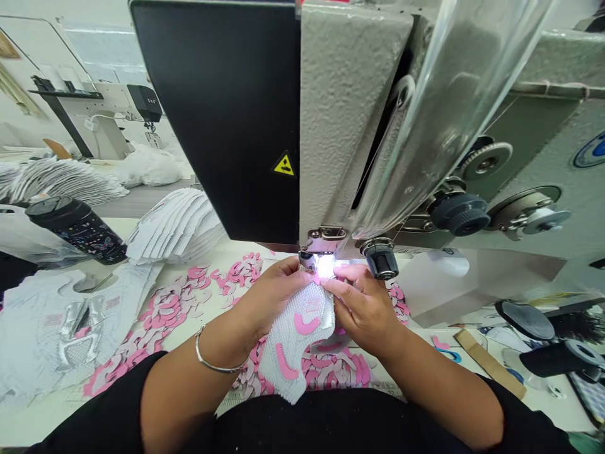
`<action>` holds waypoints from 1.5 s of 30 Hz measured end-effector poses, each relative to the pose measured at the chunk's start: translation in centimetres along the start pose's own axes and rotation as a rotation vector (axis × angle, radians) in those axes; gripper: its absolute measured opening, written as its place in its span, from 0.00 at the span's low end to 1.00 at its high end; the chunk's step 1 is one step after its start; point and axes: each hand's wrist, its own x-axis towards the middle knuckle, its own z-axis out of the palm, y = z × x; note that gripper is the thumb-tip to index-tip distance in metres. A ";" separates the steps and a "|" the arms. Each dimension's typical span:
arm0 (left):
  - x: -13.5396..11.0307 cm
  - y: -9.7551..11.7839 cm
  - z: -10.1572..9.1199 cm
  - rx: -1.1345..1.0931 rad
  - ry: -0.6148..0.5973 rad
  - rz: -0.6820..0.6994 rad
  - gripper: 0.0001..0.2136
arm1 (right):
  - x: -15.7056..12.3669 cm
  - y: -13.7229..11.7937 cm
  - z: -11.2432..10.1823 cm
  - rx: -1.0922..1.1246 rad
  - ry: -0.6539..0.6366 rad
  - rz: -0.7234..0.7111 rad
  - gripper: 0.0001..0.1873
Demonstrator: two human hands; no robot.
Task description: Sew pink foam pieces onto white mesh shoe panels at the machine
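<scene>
Industrial sewing machine head (350,113) over a worktop (42,429), with stacked white mesh shoe uppers (174,227) kept within reach at left and loose pink cut overlays (165,312) spread around the hands. The left hand (274,299) and right hand (363,309) close in from either side; their fingers (343,282) pinch narrowly on a white mesh upper (293,343) bearing pink overlays, steadying its edge at the presser foot (307,260) under the lamp.
</scene>
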 end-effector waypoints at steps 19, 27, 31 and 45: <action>0.3 0.2 -0.1 -0.021 -0.028 -0.028 0.09 | 0.1 1.1 0.6 0.014 -0.003 -0.033 0.17; 0.2 0.0 0.0 -0.020 -0.020 0.003 0.06 | -0.4 1.3 1.9 0.059 0.118 -0.056 0.19; 0.2 -0.4 -0.4 0.007 0.014 0.018 0.07 | -0.6 1.3 2.0 0.069 0.105 -0.030 0.19; 0.1 -0.1 0.2 -0.004 0.014 0.029 0.07 | -0.3 1.2 1.6 0.064 0.104 -0.047 0.18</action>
